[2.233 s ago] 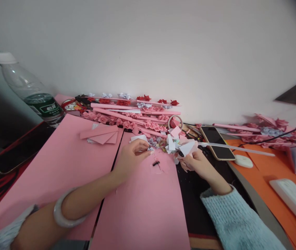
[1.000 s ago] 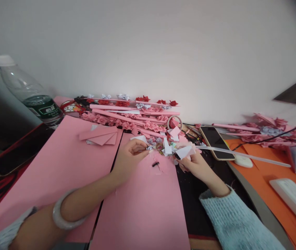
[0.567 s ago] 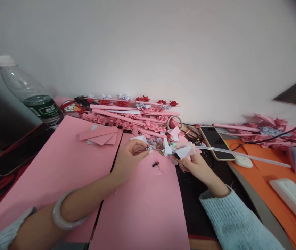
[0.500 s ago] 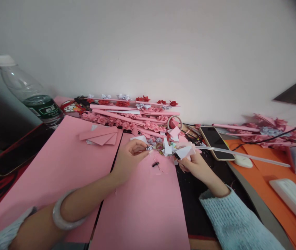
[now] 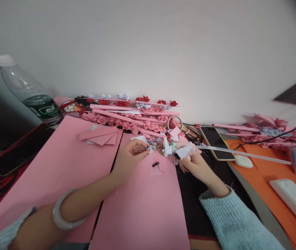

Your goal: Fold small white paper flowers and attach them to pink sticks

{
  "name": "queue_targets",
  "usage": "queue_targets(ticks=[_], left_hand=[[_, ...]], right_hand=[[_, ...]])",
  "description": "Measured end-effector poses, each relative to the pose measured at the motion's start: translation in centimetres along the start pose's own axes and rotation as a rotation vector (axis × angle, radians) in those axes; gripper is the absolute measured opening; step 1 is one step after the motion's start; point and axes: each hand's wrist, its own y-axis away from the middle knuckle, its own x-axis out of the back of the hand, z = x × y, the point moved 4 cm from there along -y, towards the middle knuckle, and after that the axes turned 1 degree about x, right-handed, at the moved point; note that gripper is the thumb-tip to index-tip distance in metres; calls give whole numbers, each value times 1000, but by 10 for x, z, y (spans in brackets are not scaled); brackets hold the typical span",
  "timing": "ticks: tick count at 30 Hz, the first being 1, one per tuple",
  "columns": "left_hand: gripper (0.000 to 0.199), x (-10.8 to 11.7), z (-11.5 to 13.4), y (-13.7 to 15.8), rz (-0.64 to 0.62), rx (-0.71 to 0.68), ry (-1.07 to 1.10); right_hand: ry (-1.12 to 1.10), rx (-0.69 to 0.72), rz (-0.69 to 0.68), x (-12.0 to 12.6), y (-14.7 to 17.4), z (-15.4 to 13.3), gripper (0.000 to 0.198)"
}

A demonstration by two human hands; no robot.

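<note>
Here's the left hand (image 5: 132, 152), fingertips pinching a small pale paper flower (image 5: 149, 148) above the pink sheet (image 5: 142, 205), its facing too small to read. The right hand (image 5: 193, 163) grips a mostly hidden tool (image 5: 178, 156); beyond, a long clear stick (image 5: 252, 155) points rightward, tip dipping nearer, crossing the phone (image 5: 214, 139).

Left hand (image 5: 130, 158) pinching pale flower (image 5: 150, 148). Right hand (image 5: 193, 162) curled round tool (image 5: 178, 157), mostly hidden by scraps (image 5: 167, 147). Clear rod (image 5: 252, 156) runs off toward 3 o'clock. From right hand: phone (image 5: 215, 139) at 2, tape roll (image 5: 181, 122) at 11. From left: folded papers (image 5: 101, 134) at 10, bottle (image 5: 43, 108) farther along.
</note>
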Motion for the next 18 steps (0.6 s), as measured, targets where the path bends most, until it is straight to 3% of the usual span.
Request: queue_targets(ticks=[18], left_hand=[[14, 0, 1, 0, -5, 0, 12]], right_hand=[[33, -13, 0, 0, 0, 0, 4]])
